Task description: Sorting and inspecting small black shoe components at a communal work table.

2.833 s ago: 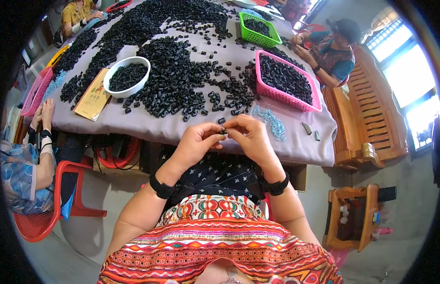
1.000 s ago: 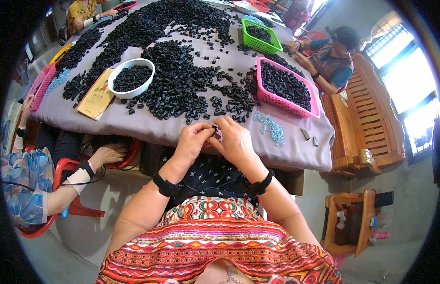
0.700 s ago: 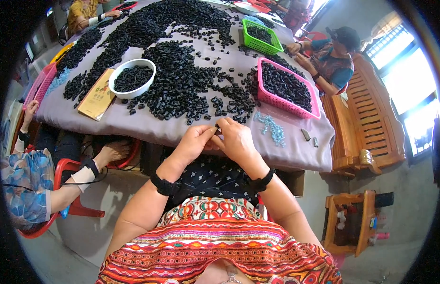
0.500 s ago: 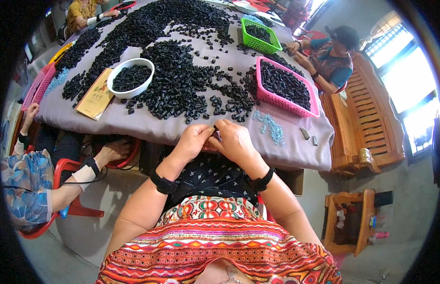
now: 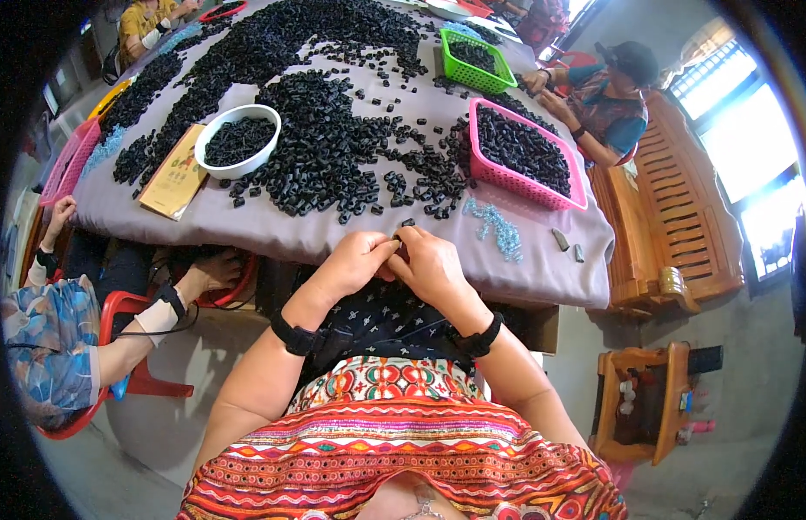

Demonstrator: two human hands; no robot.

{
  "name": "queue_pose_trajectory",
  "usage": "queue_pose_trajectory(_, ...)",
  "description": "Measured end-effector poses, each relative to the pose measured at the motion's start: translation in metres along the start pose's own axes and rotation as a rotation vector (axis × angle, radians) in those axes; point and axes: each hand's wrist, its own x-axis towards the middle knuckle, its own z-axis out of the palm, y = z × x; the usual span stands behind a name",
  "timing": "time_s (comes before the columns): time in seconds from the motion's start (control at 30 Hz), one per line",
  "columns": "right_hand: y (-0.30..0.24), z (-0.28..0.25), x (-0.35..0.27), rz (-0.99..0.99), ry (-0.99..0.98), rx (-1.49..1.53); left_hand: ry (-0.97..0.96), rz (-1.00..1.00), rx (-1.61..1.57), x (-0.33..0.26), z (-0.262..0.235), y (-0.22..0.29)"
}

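Working at the near edge of the cloth-covered table (image 5: 256,232), with left hand (image 5: 355,260) and right hand (image 5: 431,262) brought together, fingers narrowed to a pinch around what looks like a small black piece (image 5: 398,236). Mostly hidden by the fingertips, so cannot tell its exact shape. Just beyond the right hand's fingers, a second black piece (image 5: 408,223), apart from the rest. Across the middle of the table, a large heap of short black pieces (image 5: 315,152), loose, running on toward the far side. To the left, a white bowl (image 5: 250,168) of thin dark parts, just beside a yellow booklet (image 5: 175,178). To the right, a pink basket (image 5: 520,197) well filled with black pieces, and farther off a green basket (image 5: 477,80), holding more. Near the pink basket, a scatter of pale blue bits (image 5: 498,231). Judging by the loaded baskets, likely a fair share done; judging by the heap, far more apparently left. As for the pinched piece, seemingly mid-handling, not yet set down. At the far right, a person (image 5: 607,108) with hands close together by the table; at the left, another person (image 5: 52,338) on a red chair (image 5: 160,387).
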Motion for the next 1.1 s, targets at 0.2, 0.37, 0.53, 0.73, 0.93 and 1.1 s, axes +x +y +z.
queue_pose_trajectory(0.2, -0.002, 0.006, 0.000, -0.023, 0.043, 0.018, -0.012, -0.085, -0.157, -0.003, 0.000, 0.007)
queue_pose_trajectory(0.37, -0.003, 0.005, 0.002, -0.033, 0.020, 0.024, 0.025, -0.088, -0.171, 0.000, 0.001, -0.005)
queue_pose_trajectory(0.53, 0.003, 0.008, -0.001, -0.002, -0.009, 0.049, -0.034, -0.060, -0.080, -0.002, 0.001, 0.002)
queue_pose_trajectory(0.73, 0.006, 0.012, -0.003, 0.006, -0.006, 0.079, 0.035, -0.086, 0.024, 0.000, 0.005, 0.003)
queue_pose_trajectory(0.93, 0.007, 0.018, -0.006, -0.016, 0.023, 0.079, 0.057, -0.073, 0.083, -0.003, 0.004, 0.004)
queue_pose_trajectory(1.1, 0.003, 0.017, -0.009, 0.054, 0.036, 0.102, 0.024, -0.034, 0.076, -0.002, 0.007, 0.004)
